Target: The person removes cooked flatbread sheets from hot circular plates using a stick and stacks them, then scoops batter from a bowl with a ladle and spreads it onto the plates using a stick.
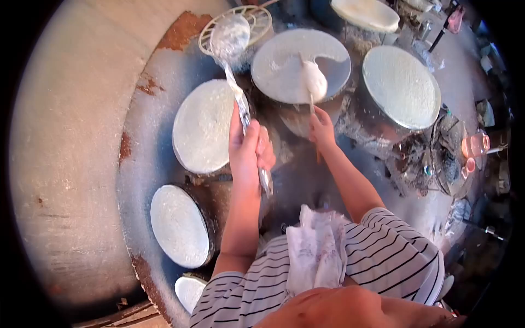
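My left hand (249, 143) is wrapped round the handle of a long metal ladle (229, 39), whose whitish bowl is over a pale slatted round rack (261, 24). In my right hand (322, 130) is the thin handle of a spreading tool (314, 81), coated with white batter. That tool lies on the round pan (273, 74) ahead of me, at its lower right part. White batter covers much of this pan, while a dark patch shows on its right side.
More round pans with white layers stand around: one at centre left (202, 128), one at lower left (179, 225), one on the right (401, 87), one at the top (366, 13). Pink cups (474, 145) are at far right. A curved tan wall (82, 136) borders the left.
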A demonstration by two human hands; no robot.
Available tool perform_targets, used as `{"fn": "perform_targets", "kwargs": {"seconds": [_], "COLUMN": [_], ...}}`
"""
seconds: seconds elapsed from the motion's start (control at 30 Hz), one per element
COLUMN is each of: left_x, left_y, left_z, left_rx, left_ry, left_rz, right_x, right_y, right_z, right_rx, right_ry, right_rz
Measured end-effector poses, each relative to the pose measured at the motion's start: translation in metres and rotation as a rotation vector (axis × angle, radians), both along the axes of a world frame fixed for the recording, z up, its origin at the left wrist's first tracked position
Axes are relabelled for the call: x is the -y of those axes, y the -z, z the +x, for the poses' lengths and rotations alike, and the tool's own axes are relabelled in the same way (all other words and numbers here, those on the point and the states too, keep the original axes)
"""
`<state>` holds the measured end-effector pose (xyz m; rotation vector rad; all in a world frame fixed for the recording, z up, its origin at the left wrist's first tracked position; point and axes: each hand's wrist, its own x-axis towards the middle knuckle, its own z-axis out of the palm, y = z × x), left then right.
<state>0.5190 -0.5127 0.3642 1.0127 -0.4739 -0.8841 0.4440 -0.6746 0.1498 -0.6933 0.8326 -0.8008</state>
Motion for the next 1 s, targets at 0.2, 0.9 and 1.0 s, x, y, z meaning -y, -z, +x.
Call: {"fn": "perform_targets", "kwargs": {"seconds": [0.2, 0.9, 1.0], "left_x": [-0.017, 0.148, 0.205], "left_y": [0.005, 0.019, 0.037], "left_z": [0.000, -0.039, -0.057], "left_rx": [0.010, -0.041, -0.169], "left_ry": [-0.081, 0.044, 0.065], "left_rz": [0.107, 0.219, 0.186], "right_x": [0.029, 0.177, 0.222], "right_y": [-0.009, -0.031, -0.016], "right_z": [0.019, -0.177, -0.108], "right_rx": [-0.135, -0.510, -0.634], "right_ry": [0.007, -0.547, -0.385], "right_rz": [-0.307, -0.198, -0.891]}}
